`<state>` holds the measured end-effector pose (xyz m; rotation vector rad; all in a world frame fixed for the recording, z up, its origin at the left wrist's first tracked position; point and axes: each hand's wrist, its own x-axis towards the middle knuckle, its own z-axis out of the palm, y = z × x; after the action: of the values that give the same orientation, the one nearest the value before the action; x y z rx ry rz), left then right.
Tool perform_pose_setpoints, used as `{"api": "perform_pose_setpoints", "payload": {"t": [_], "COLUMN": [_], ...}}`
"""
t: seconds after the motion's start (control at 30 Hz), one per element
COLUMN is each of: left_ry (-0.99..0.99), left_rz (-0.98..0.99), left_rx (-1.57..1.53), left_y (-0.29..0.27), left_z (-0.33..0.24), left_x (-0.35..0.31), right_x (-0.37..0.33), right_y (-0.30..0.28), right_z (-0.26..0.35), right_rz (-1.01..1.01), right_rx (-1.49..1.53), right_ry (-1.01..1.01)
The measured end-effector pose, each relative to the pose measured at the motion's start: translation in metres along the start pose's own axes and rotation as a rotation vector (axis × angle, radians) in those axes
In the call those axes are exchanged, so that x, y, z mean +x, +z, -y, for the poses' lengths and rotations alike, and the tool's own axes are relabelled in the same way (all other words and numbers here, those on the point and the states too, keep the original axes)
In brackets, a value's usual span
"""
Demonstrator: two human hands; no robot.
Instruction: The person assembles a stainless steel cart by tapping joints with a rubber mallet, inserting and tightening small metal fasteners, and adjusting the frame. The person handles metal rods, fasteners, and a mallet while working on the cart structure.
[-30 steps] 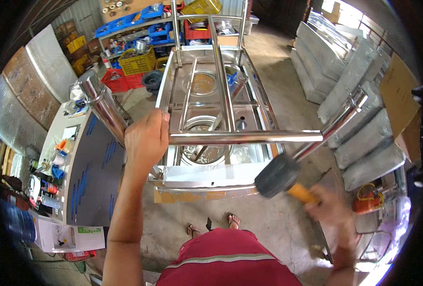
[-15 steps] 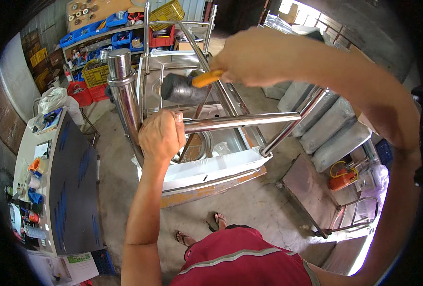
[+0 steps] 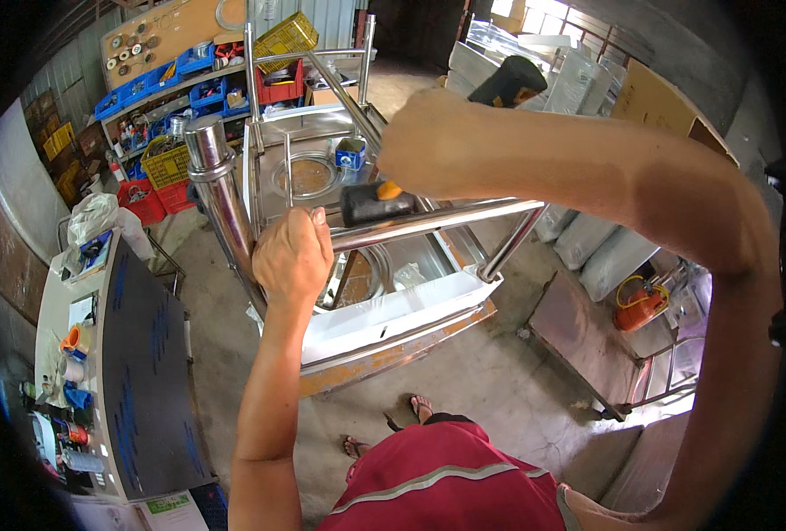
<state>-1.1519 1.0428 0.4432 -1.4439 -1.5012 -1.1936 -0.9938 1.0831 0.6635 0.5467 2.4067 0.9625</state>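
Note:
A shiny tubular steel frame stands in front of me on a white-edged steel unit with round openings. My left hand is wrapped round the crossbar's left end, close against a thick leg. My right hand is closed on the handle of a mallet with a black head and an orange handle. The mallet head is just behind the crossbar in view; whether they touch I cannot tell. A dark, orange-marked piece shows beyond my right hand, perhaps the handle's end.
A dark-sided workbench with tapes and bottles is at left. Shelves with blue bins stand at the back left. At right are a flat trolley, an orange canister and wrapped panels. A blue tin sits on the steel unit.
The mallet head has come down and to the right, closer to the crossbar, with my right hand slightly lower. My left hand keeps its grip. The view has shifted a little.

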Motion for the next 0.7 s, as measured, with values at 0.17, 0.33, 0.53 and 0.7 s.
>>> {"api": "perform_pose_setpoints", "payload": {"t": [0.17, 0.33, 0.53, 0.7], "left_ry": [0.032, 0.028, 0.010, -0.024], "left_rz": [-0.049, -0.017, -0.008, 0.025], "left_rx": [0.018, 0.047, 0.074, 0.131], "left_y": [0.002, 0.003, 0.004, 0.007], "left_z": [0.000, 0.001, 0.001, -0.001], "left_x": [0.000, -0.003, -0.002, -0.006], "right_x": [-0.007, -0.007, -0.034, -0.065], "right_y": [0.005, 0.008, 0.014, 0.035], "right_z": [0.006, 0.004, -0.013, -0.029], "right_rz": [-0.079, 0.073, -0.073, -0.251], "right_rx": [0.185, 0.047, 0.205, 0.233], "right_ry": [0.063, 0.074, 0.194, 0.260]}}
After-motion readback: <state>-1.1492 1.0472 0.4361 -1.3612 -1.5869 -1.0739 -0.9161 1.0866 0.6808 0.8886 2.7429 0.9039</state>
